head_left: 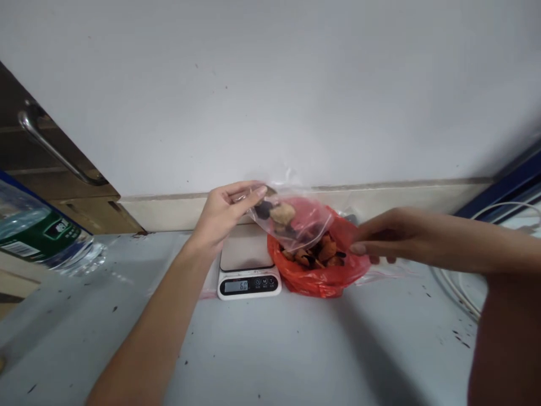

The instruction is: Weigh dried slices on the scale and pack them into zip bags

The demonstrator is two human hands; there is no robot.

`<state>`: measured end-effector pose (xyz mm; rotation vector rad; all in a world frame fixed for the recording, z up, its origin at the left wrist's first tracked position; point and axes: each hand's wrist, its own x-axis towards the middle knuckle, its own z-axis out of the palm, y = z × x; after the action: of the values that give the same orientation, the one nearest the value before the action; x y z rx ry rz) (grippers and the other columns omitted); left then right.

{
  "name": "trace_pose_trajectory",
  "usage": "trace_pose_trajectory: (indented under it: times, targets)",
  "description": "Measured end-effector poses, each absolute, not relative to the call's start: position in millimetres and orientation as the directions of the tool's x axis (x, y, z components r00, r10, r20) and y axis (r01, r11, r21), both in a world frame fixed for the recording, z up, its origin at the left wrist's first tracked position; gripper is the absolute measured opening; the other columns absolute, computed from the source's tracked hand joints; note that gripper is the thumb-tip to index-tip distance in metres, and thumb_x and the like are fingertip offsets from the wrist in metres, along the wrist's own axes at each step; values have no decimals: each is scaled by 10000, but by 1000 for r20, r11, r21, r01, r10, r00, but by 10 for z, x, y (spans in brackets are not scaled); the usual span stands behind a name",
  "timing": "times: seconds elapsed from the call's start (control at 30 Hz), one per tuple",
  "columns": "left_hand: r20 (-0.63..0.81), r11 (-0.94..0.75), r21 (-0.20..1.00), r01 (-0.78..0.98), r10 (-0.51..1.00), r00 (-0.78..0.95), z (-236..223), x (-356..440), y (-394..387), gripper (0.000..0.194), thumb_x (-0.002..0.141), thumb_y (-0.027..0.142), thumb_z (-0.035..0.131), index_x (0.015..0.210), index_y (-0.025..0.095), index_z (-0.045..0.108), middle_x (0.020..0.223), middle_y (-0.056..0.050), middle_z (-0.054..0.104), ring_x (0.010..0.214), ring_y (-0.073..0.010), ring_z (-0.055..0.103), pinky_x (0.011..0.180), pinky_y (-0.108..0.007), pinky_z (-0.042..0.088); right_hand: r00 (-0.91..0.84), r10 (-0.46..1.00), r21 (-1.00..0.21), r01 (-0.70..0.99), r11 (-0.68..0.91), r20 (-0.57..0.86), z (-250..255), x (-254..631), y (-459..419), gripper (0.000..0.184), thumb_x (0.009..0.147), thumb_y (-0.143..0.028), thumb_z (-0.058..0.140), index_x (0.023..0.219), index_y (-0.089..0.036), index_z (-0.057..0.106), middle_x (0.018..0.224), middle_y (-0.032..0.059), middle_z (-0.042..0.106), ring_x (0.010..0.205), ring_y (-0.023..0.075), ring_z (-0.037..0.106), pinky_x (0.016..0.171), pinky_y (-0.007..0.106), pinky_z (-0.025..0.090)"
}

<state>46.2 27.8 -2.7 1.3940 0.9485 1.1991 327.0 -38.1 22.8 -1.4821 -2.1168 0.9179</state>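
Observation:
My left hand (230, 211) pinches a clear plastic bag (308, 225) between thumb and fingers. Inside the bag are several dark and tan dried slices (282, 214). The bag tilts over a red plastic bag (323, 287), which stands open and holds many brown dried pieces (325, 251). At the red bag's right rim, my right hand (382, 237) has its thumb and fingers closed on the edge; its fingertips are partly hidden. Just left of the red bag, under my left hand, sits a white digital kitchen scale (249, 286). Its display seems to read 60, and its plate is bare where visible.
A large water bottle (46, 231) with a green label juts in at left. Behind it is a wooden cabinet with a metal handle (54, 149). More clear plastic lies flat beside the scale. A white cable (460, 287) loops at right. The white wall (296, 101) closes off the back.

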Motion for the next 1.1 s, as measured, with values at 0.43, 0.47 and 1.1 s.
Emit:
trace_pose_trajectory:
  times: [0.43, 0.47, 1.1]
  targets:
    - [467, -458, 884, -93, 853, 235, 78, 761, 74, 188, 859, 446, 813, 949, 284, 847, 1172, -27, 804, 1265, -258, 666, 1040, -378, 550, -199, 975, -591, 776, 220, 101, 154, 3127, -230, 411, 635, -546, 818, 910, -245, 763, 871, 81, 770, 734, 260, 687, 647, 376, 549]
    - [458, -447, 889, -98, 862, 219, 76, 749, 85, 217, 859, 466, 805, 961, 279, 843, 1195, -34, 796, 1280, -261, 653, 1021, -375, 557, -211, 971, -613, 755, 235, 112, 153, 3088, -215, 346, 649, -518, 804, 854, -243, 760, 872, 77, 769, 747, 257, 687, 669, 374, 550]
    - [-239, 224, 647, 729, 967, -85, -54, -1282, 376, 367, 808, 597, 578, 725, 240, 564, 618, -35, 673, 702, -237, 702, 685, -302, 538, -445, 625, -260, 640, 723, 642, -265, 1160, -208, 267, 992, -118, 556, 1099, -199, 787, 1093, 122, 800, 960, 246, 732, 722, 333, 575]
